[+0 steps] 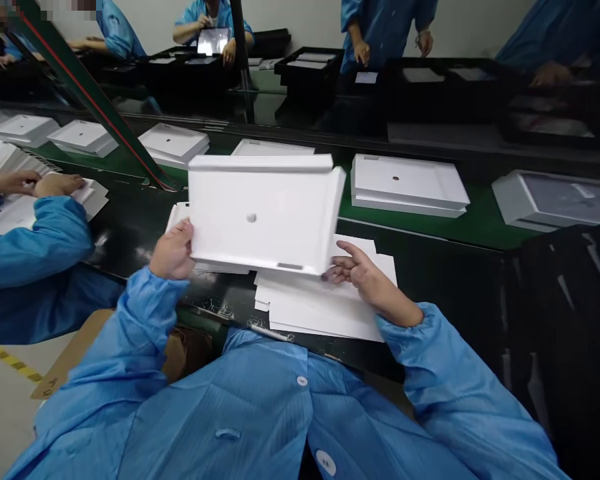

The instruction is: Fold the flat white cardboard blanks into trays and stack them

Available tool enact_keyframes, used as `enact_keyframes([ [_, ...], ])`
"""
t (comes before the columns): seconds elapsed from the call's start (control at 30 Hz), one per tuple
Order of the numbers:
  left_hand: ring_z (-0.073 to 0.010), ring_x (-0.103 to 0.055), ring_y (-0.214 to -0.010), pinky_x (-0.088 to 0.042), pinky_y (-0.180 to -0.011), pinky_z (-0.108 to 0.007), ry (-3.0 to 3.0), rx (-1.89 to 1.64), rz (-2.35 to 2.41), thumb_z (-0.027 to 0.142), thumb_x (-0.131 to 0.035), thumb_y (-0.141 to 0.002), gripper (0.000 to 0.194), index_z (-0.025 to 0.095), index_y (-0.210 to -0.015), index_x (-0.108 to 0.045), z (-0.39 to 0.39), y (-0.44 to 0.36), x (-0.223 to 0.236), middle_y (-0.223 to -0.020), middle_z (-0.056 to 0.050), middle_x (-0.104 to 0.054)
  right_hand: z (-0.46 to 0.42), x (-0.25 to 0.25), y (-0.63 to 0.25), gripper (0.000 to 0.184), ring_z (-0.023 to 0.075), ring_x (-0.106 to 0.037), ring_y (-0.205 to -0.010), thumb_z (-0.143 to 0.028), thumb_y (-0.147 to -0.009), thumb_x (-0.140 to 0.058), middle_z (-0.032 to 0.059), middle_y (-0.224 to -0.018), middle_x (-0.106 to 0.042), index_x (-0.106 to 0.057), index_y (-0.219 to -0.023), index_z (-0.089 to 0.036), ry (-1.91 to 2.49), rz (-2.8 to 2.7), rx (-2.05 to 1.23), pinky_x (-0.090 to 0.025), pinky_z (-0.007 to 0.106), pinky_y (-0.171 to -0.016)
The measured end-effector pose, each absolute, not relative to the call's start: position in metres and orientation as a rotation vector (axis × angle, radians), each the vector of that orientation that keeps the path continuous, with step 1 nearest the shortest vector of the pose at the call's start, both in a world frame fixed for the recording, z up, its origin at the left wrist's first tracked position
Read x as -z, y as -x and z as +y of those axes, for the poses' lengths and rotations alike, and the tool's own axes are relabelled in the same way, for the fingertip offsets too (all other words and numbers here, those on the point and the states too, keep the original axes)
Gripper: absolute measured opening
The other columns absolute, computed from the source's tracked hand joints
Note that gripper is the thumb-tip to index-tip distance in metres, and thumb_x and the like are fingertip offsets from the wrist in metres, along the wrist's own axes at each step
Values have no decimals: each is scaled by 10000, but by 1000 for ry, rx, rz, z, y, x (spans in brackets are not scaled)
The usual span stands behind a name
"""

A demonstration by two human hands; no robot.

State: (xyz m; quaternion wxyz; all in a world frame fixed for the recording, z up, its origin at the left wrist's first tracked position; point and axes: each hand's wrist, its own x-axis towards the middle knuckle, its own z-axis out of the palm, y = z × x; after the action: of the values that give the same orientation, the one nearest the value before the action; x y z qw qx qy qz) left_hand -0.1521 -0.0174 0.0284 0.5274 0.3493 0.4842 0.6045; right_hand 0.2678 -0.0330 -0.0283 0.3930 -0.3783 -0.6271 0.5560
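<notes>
A shallow white box tray (pixel 290 230), with a small round hole in its middle, is held up tilted in front of me. Its left edge is gripped by my left hand (pixel 173 253), the thumb on the front. My right hand (pixel 363 275) is by the lower right corner, fingers apart, holding nothing; whether the fingertips touch the tray I cannot tell. Flat white card blanks (pixel 325 312) lie in a loose stack on the black bench under my right hand. Another white piece (pixel 177 215) shows partly behind the tray on the left.
White boxes (pixel 410 180) stand along a green conveyor belt (pixel 480 230) beyond the bench. A green post (pixel 95 100) slants across at left. On my left, a co-worker's hands (pixel 55 187) rest on white pieces. Dark material (pixel 565 320) stands at right; people work beyond.
</notes>
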Motion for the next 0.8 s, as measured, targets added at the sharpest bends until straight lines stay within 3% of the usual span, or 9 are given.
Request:
enact_keyframes([
  [0.07,-291,-711,-1101,-592,-980,-452,-794,-1403,1086,339,-871,-733,510,173,-1154,-635,-39,126,-13,-1124,-85,-771,-38,18,-256,829,251,-703,-895,-802,-820,-585,102,-1168,-687,-427,-1462,-302,900,-1495,-1438,-611,448,-762],
  [0.13,-296,-684,-1171,-557,-1038,-440,-793,-1315,1042,291,-924,-656,659,193,-1228,-612,-61,100,2,-1186,-97,-754,-42,6,-252,709,249,-695,-889,-775,-859,-546,80,-1171,-679,-473,-1403,-327,875,-1340,-1394,-619,445,-723],
  [0.27,-318,-685,-1163,-545,-1035,-453,-858,-1149,981,339,-920,-664,601,191,-1192,-673,-96,64,23,-1193,-123,-751,-53,-12,-257,655,249,-697,-893,-762,-813,-580,63,-1214,-662,-518,-1321,-353,932,-1179,-1277,-629,433,-676],
  [0.37,-323,-701,-1118,-544,-1015,-452,-971,-996,915,381,-916,-665,532,190,-1126,-734,-110,60,30,-1146,-133,-763,-64,-16,-265,624,235,-698,-852,-576,-713,-786,48,-1127,-681,-561,-1248,-346,1090,-1042,-1130,-623,393,-637],
  [0.47,-339,-696,-1118,-551,-976,-436,-963,-1044,781,600,-903,-589,702,196,-1141,-743,-112,73,24,-1167,-153,-751,-69,-19,-281,448,181,-630,-596,-448,-663,-833,11,-904,-677,-645,-1048,-314,1183,-909,-1069,-534,321,-435],
  [0.57,-330,-731,-1002,-576,-816,-389,-926,-971,695,819,-762,-594,942,202,-1300,-672,-106,89,8,-1149,-188,-744,-65,-30,-299,365,141,-492,-428,-412,-582,-886,-17,-732,-632,-669,-859,-315,1251,-930,-1146,-386,280,-289],
  [0.67,-290,-753,-845,-547,-662,-316,-1040,-626,633,664,-852,-631,936,231,-1417,-584,-103,86,-6,-1050,-177,-767,-56,-43,-298,418,118,-464,-417,-401,-531,-934,-19,-708,-606,-710,-876,-327,1355,-1008,-1280,-388,268,-281],
  [0.73,-279,-749,-854,-567,-713,-335,-1101,-542,615,485,-928,-618,871,221,-1385,-611,-106,73,-10,-1020,-147,-773,-50,-48,-286,471,107,-483,-451,-394,-528,-943,-7,-794,-623,-722,-938,-327,1355,-1026,-1327,-400,258,-298],
  [0.8,-301,-742,-934,-588,-798,-384,-1108,-581,645,424,-926,-639,713,186,-1268,-689,-112,59,-7,-1054,-147,-769,-45,-50,-273,503,103,-488,-474,-421,-562,-923,-6,-866,-630,-701,-1005,-334,1298,-1039,-1337,-385,252,-306],
])
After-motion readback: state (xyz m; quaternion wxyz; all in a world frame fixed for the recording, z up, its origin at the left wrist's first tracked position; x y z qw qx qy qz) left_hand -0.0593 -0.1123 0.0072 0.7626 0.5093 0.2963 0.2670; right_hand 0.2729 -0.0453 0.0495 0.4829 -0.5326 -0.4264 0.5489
